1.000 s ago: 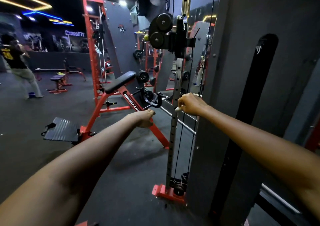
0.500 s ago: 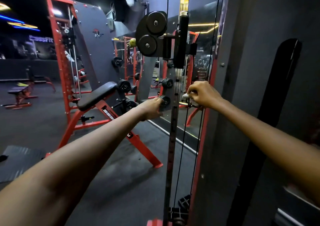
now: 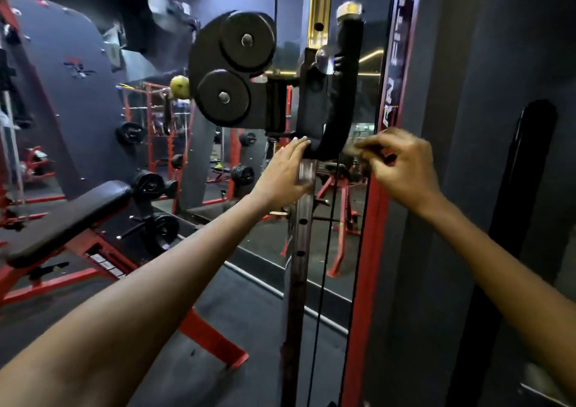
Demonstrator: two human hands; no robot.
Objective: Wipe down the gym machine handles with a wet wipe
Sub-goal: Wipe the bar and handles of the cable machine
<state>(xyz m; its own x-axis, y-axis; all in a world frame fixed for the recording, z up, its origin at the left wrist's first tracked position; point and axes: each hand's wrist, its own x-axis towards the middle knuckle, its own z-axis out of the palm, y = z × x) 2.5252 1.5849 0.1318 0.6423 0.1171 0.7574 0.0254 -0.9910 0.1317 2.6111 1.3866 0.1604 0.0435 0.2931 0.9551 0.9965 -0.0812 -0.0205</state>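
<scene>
A black padded handle (image 3: 346, 88) curves down the right side of the cable machine's pulley carriage (image 3: 237, 70), which sits on a drilled steel upright (image 3: 299, 250). My left hand (image 3: 283, 169) reaches up with nearly straight fingers, and its fingertips touch the underside of the carriage at the handle's lower end. My right hand (image 3: 402, 169) is blurred just right of the handle's bottom, with its fingers curled in a pinch. The wet wipe shows only as a pale smear (image 3: 358, 151) at those fingertips.
A black cable (image 3: 324, 250) runs down beside the upright, with a mirror behind it. The machine's grey side panel (image 3: 467, 188) and red frame (image 3: 371, 250) stand to the right. A red-framed bench with a black pad (image 3: 68, 216) stands at the left on the dark floor.
Both hands have risen from the upright to the bottom of the padded handle. My left hand has opened its fingers. The view has moved closer and tilted up.
</scene>
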